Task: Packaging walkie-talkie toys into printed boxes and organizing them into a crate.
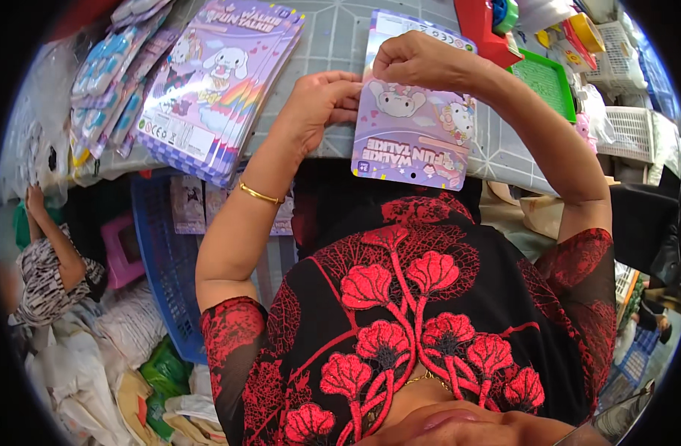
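Note:
A purple printed backing card with cartoon characters lies upside down on the grey patterned table, its lower end overhanging the front edge. My right hand is curled over the card's upper part, fingers bent inward; whatever they grip, if anything, is hidden. Beside the card's left edge is my left hand, fingers stretched towards it and apart, holding nothing I can see. To the left rests a fanned stack of matching cards. Past that stack lie several packs with light blue plastic pieces.
A blue plastic crate stands below the table at left, near bags on the floor. At right are a red object, a green tray and white baskets. Another person's arm shows at far left.

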Tool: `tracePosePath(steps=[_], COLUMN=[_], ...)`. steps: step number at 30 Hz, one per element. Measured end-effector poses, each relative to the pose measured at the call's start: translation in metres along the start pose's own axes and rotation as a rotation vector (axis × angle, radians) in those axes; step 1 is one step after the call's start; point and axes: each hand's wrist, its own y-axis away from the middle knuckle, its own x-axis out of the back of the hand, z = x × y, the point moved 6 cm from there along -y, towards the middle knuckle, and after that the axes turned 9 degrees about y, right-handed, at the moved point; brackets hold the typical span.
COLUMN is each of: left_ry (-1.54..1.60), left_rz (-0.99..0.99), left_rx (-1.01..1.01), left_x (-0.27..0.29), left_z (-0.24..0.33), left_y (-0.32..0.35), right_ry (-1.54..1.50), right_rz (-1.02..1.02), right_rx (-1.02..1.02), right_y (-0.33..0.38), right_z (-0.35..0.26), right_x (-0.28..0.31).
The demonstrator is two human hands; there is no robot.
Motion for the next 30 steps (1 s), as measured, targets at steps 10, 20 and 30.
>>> tracePosePath(steps=[10, 20, 30], left_ry=[-0.007, -0.116, -0.243], left_rz=[-0.004, 0.094, 0.182], left_rx=[0.006, -0.093, -0.329], left_x=[0.004, -0.001, 0.000], left_z=[0.004, 0.006, 0.009], left_y=[0.001, -0.003, -0.005], right_ry=[0.146, 0.157, 0.369], right_rz=[-0.105, -0.090, 0.145], right_rx=[-0.062, -0.103, -0.089], right_y=[-0.015, -0.014, 0.014], right_z=[-0.008, -0.007, -0.026], right_x=[-0.007, -0.014, -0.012])
